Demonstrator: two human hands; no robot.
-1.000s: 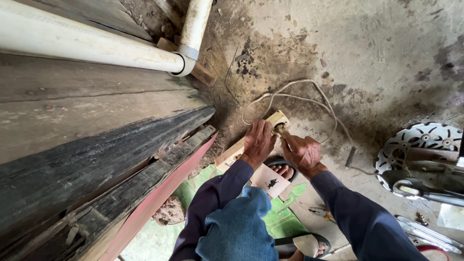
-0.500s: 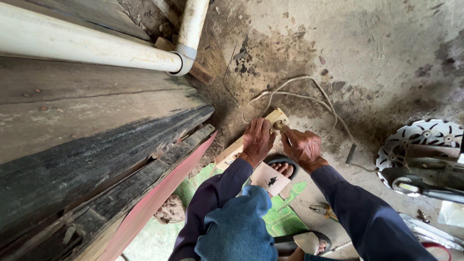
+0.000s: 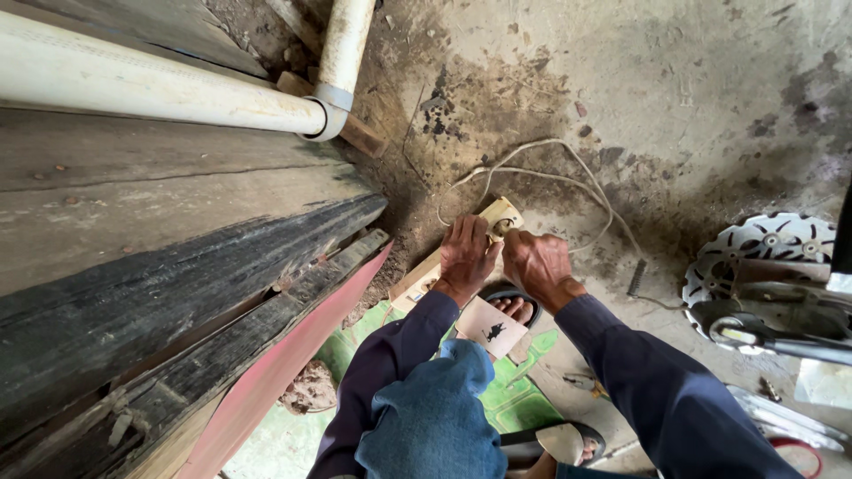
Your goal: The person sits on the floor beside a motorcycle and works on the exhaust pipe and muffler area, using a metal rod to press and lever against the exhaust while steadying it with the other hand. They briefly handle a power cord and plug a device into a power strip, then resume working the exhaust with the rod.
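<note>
Little moved since before: both hands still on pale wooden block (image 3: 444,266) on floor (image 3: 692,115). Left hand (image 3: 468,253) pressed flat on top, fingers spread. Right hand (image 3: 537,264) fingers curled at block's far end beside white cord (image 3: 568,177); grip unclear.

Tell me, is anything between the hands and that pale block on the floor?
Nothing visible. The left hand rests on the pale block, and the right hand is at its far end by the white cord.

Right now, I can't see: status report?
Left hand pressing on power strip. Right hand at its end. White cord loose on floor beyond.
</note>
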